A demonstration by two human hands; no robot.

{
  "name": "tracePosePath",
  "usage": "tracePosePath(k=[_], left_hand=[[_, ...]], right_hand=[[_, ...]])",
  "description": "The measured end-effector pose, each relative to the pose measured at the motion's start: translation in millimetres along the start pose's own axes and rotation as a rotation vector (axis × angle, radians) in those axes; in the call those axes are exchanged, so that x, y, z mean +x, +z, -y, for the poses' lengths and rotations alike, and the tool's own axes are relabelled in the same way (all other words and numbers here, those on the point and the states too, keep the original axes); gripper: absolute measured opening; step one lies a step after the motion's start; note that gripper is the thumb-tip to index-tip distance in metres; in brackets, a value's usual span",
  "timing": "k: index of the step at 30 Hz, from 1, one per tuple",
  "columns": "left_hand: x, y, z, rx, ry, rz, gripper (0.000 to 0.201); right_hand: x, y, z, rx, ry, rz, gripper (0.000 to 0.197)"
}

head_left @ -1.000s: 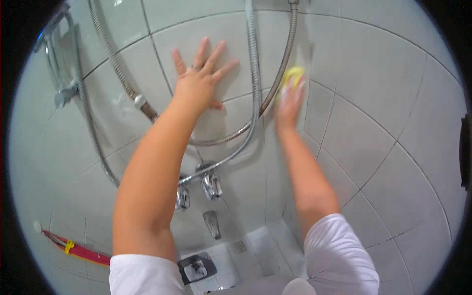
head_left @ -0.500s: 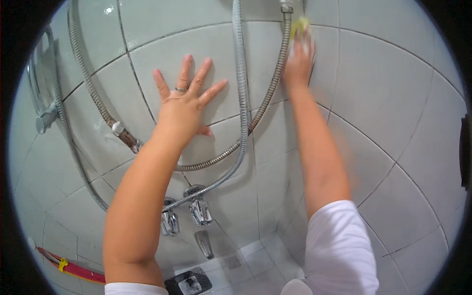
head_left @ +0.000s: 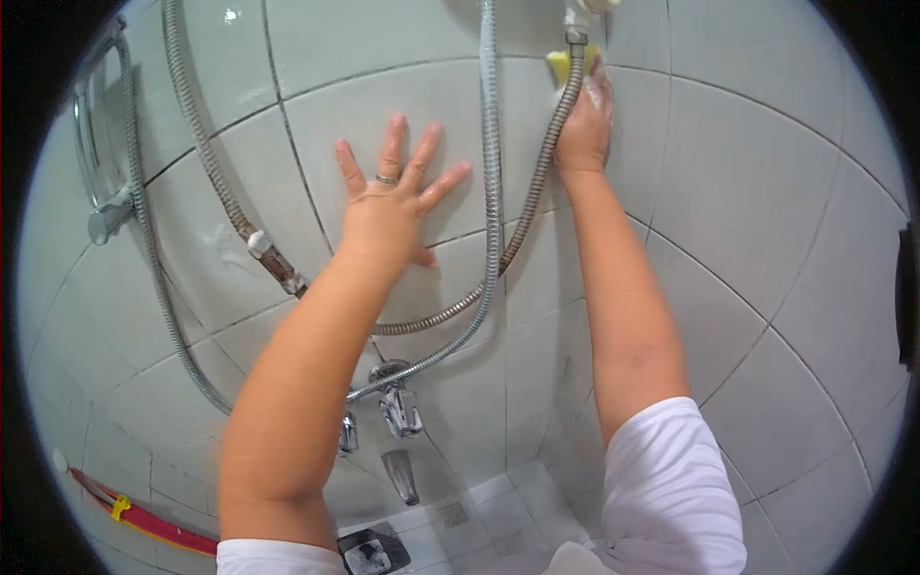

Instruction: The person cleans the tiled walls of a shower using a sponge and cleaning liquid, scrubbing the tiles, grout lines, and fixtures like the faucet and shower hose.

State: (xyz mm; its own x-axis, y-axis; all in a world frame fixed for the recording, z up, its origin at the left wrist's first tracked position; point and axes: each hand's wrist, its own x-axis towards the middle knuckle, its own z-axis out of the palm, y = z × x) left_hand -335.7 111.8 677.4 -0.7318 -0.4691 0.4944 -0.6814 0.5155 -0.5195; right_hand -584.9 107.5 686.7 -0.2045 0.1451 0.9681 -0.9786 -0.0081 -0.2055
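Left hand: our left hand (head_left: 383, 213) lies flat on the tiled wall (head_left: 335, 96), fingers spread wide, gripping nothing; we judge it braces us as we lean in.
Right hand: our right hand (head_left: 583, 132), lathered, is closed on the yellow sponge (head_left: 559, 67), probably to keep it firm against the tile.
Sponge spot: high up near the wall corner, just below the white pipe fitting (head_left: 586, 11); the hand and hose cover part of it.
In the way: the ribbed metal hose (head_left: 539, 182) crosses in front of the sponge, so we have little room there; the silver shower hose (head_left: 492, 144) hangs between our hands.
Below: a chrome tap handle (head_left: 401, 414), the spout (head_left: 401, 477) and a floor drain (head_left: 454, 516).
Left side: a shower holder (head_left: 110, 220), with a red strap-like item (head_left: 172, 527) lower down.
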Motion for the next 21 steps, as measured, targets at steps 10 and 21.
tracePosePath(k=[10, 21], left_hand=[[9, 4, -9, 0.036, 0.061, 0.029, 0.111], [14, 7, -8, 0.042, 0.074, 0.084, 0.106]], right_hand=[[22, 2, -19, -0.110, -0.194, -0.034, 0.046], [-36, 0, 44, -0.021, -0.589, 0.339, 0.046]])
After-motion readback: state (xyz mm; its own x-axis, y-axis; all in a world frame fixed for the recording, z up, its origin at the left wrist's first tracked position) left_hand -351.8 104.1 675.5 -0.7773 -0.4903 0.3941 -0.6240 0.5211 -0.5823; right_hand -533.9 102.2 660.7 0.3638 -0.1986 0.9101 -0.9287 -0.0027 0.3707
